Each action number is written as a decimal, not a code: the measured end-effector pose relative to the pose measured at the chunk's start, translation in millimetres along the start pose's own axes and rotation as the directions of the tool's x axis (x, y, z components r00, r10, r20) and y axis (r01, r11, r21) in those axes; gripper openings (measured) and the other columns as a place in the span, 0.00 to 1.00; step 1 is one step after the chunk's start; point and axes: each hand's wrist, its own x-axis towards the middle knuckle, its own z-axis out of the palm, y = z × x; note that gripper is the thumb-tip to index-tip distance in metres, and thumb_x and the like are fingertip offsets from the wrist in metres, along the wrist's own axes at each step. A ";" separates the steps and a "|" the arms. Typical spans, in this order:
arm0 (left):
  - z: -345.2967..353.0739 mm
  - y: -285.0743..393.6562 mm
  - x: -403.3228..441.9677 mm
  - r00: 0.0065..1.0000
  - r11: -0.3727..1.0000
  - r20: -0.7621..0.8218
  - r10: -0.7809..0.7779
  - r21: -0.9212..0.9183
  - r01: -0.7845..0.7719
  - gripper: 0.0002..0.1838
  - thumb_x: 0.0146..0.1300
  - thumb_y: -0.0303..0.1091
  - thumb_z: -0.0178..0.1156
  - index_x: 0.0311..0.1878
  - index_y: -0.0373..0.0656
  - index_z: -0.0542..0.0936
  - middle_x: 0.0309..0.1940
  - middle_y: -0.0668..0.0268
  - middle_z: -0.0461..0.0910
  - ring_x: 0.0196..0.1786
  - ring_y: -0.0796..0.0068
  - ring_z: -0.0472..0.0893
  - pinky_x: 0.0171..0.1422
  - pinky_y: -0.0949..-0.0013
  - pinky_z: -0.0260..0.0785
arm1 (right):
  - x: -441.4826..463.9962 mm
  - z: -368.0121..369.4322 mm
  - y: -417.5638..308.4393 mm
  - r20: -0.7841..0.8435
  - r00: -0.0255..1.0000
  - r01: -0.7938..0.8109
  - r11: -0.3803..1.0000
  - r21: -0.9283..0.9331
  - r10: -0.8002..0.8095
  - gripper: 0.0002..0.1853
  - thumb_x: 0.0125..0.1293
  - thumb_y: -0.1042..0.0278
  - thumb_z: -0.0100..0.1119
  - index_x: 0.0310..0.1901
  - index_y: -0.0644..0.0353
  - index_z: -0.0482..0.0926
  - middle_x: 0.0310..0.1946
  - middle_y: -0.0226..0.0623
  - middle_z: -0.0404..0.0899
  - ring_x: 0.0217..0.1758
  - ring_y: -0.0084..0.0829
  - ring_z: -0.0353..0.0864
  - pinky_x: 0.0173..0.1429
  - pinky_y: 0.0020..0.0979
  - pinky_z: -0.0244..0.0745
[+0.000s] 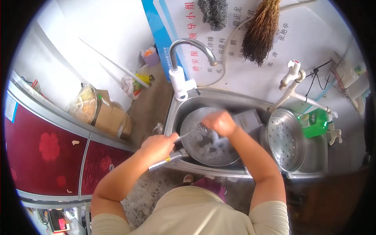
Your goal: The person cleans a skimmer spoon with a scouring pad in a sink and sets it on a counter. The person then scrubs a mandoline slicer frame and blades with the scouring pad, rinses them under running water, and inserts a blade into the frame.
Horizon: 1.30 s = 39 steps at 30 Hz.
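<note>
My left hand [158, 147] is closed round the handle of a metal utensil [188, 134] that reaches over a round pan [209, 156]. The pan sits in the steel sink [172, 113] with sudsy water in it, and its handle [170, 158] sticks out over the front left edge, below my left hand. My right hand [220, 122], blurred by motion, is closed on a dark wire scrubber [202, 127] at the far end of the utensil, above the pan.
A tall faucet [180, 84] rises behind the sink. To the right are a perforated steamer pot [285, 141], a green detergent bottle [314, 123] and white pipes [290, 88]. A brush [261, 35] hangs behind; a red refrigerator [47, 152] stands left.
</note>
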 end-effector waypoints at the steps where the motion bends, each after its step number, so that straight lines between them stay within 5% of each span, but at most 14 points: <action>1: -4.3 -1.0 0.3 1.000 1.000 0.024 -0.014 -0.002 0.015 0.10 0.58 0.34 0.51 0.42 0.45 0.66 0.22 0.54 0.76 0.29 0.50 0.76 0.32 0.50 0.66 | 0.8 -0.6 1.2 -0.024 1.000 0.001 1.000 0.010 -0.001 0.04 0.45 0.70 0.51 0.26 0.51 0.72 0.23 0.28 0.72 0.28 0.31 0.76 0.28 0.31 0.72; 2: -8.4 -1.7 0.8 0.999 1.000 0.046 -0.029 -0.005 0.029 0.10 0.58 0.34 0.50 0.42 0.45 0.66 0.23 0.54 0.76 0.30 0.50 0.76 0.33 0.51 0.66 | 1.6 -0.4 3.8 -0.077 0.996 0.048 0.997 0.056 -0.043 0.07 0.45 0.70 0.52 0.29 0.56 0.75 0.22 0.35 0.73 0.25 0.36 0.75 0.25 0.33 0.70; 10: -3.2 -19.0 3.8 0.989 0.990 0.123 -0.087 -0.099 0.100 0.14 0.57 0.35 0.52 0.46 0.45 0.67 0.28 0.52 0.76 0.35 0.50 0.76 0.37 0.52 0.66 | -4.5 1.9 7.2 -0.215 0.974 -0.057 0.993 0.099 0.077 0.12 0.43 0.74 0.54 0.34 0.52 0.76 0.32 0.29 0.79 0.34 0.33 0.79 0.35 0.28 0.75; 12: 11.7 -39.9 2.4 0.999 0.955 0.048 -0.020 -0.293 0.033 0.12 0.56 0.35 0.54 0.43 0.46 0.69 0.27 0.52 0.76 0.33 0.49 0.76 0.36 0.55 0.66 | -10.6 2.7 15.6 -0.219 0.964 -0.106 0.974 0.199 0.150 0.15 0.40 0.78 0.56 0.34 0.53 0.76 0.33 0.31 0.79 0.35 0.36 0.79 0.36 0.29 0.76; 14: 16.4 -47.6 4.0 0.999 0.928 0.030 -0.044 -0.368 0.052 0.11 0.56 0.35 0.55 0.42 0.45 0.70 0.26 0.52 0.76 0.33 0.49 0.76 0.35 0.57 0.66 | -35.3 15.3 31.2 -0.224 0.818 -0.454 0.834 0.315 0.530 0.19 0.38 0.84 0.56 0.36 0.56 0.76 0.33 0.35 0.79 0.35 0.38 0.79 0.38 0.29 0.75; 15: 16.2 -48.8 5.5 0.994 0.930 0.052 -0.099 -0.351 0.111 0.11 0.56 0.36 0.56 0.41 0.44 0.71 0.27 0.52 0.76 0.33 0.49 0.76 0.35 0.58 0.66 | -40.7 17.2 35.7 -0.169 0.601 -0.565 0.565 0.601 0.781 0.16 0.44 0.86 0.56 0.38 0.61 0.75 0.32 0.39 0.78 0.35 0.35 0.79 0.39 0.27 0.73; 17: 21.3 -49.6 8.1 0.986 0.921 0.045 -0.162 -0.352 0.168 0.12 0.56 0.36 0.56 0.41 0.42 0.71 0.27 0.51 0.76 0.33 0.49 0.76 0.36 0.58 0.66 | -45.4 18.4 41.7 -0.030 0.361 -0.601 0.257 0.756 0.932 0.12 0.52 0.80 0.58 0.40 0.64 0.73 0.33 0.42 0.78 0.37 0.34 0.78 0.43 0.27 0.71; 19: 43.3 -52.9 22.3 0.987 0.912 -0.011 -0.160 -0.384 0.144 0.13 0.57 0.37 0.56 0.41 0.40 0.70 0.28 0.50 0.75 0.33 0.49 0.75 0.37 0.58 0.65 | -45.4 31.5 39.2 -0.122 0.361 -0.672 0.349 0.653 0.924 0.15 0.53 0.76 0.59 0.43 0.65 0.70 0.36 0.45 0.77 0.39 0.36 0.77 0.45 0.30 0.70; 20: 56.1 -56.8 29.2 0.992 0.916 -0.107 -0.065 -0.401 0.017 0.13 0.60 0.39 0.54 0.40 0.40 0.70 0.20 0.54 0.73 0.24 0.57 0.76 0.28 0.61 0.65 | -49.0 41.8 39.3 -0.169 0.361 -0.706 0.387 0.594 0.917 0.17 0.53 0.74 0.60 0.44 0.66 0.68 0.37 0.47 0.76 0.41 0.37 0.77 0.46 0.32 0.70; 24: 41.1 -34.3 50.7 0.847 0.589 0.488 -0.211 -0.628 0.509 0.14 0.66 0.45 0.45 0.41 0.44 0.70 0.13 0.72 0.58 0.12 0.83 0.60 0.13 0.75 0.54 | -64.4 74.6 43.2 -0.057 0.387 -0.783 0.361 0.507 0.920 0.23 0.48 0.71 0.65 0.46 0.60 0.66 0.43 0.50 0.70 0.44 0.48 0.73 0.46 0.39 0.69; 29: 54.7 -43.9 71.8 0.676 0.378 0.717 -0.169 -0.587 0.716 0.19 0.66 0.49 0.41 0.41 0.42 0.70 0.12 0.69 0.60 0.10 0.80 0.59 0.12 0.74 0.54 | -61.1 94.5 41.0 0.192 0.386 -0.899 0.321 0.297 0.902 0.23 0.45 0.72 0.66 0.44 0.55 0.68 0.45 0.47 0.68 0.46 0.49 0.70 0.49 0.41 0.67; 34: 66.7 -43.1 86.9 0.582 0.419 0.810 -0.071 -0.506 0.754 0.24 0.66 0.52 0.39 0.39 0.36 0.70 0.13 0.65 0.64 0.10 0.76 0.64 0.11 0.70 0.58 | -72.7 166.2 22.8 0.142 0.651 -0.756 0.653 0.035 0.746 0.26 0.53 0.66 0.54 0.56 0.61 0.65 0.55 0.56 0.62 0.60 0.53 0.59 0.63 0.42 0.56; 37: 68.9 -39.8 88.3 0.590 0.509 0.792 -0.157 -0.447 0.736 0.25 0.67 0.50 0.38 0.36 0.33 0.71 0.17 0.61 0.66 0.13 0.71 0.67 0.15 0.67 0.62 | -71.0 178.9 -3.0 0.244 0.505 -0.863 0.477 0.167 0.828 0.27 0.55 0.69 0.50 0.58 0.65 0.61 0.59 0.57 0.56 0.63 0.56 0.52 0.67 0.45 0.48; 39: 71.9 -36.3 90.8 0.603 0.545 0.776 -0.182 -0.431 0.719 0.25 0.67 0.50 0.39 0.35 0.32 0.71 0.14 0.64 0.65 0.11 0.72 0.65 0.13 0.68 0.60 | -70.5 182.8 -6.2 0.492 0.512 -0.855 0.472 0.214 0.705 0.31 0.58 0.68 0.46 0.63 0.66 0.53 0.64 0.56 0.48 0.67 0.54 0.47 0.69 0.43 0.42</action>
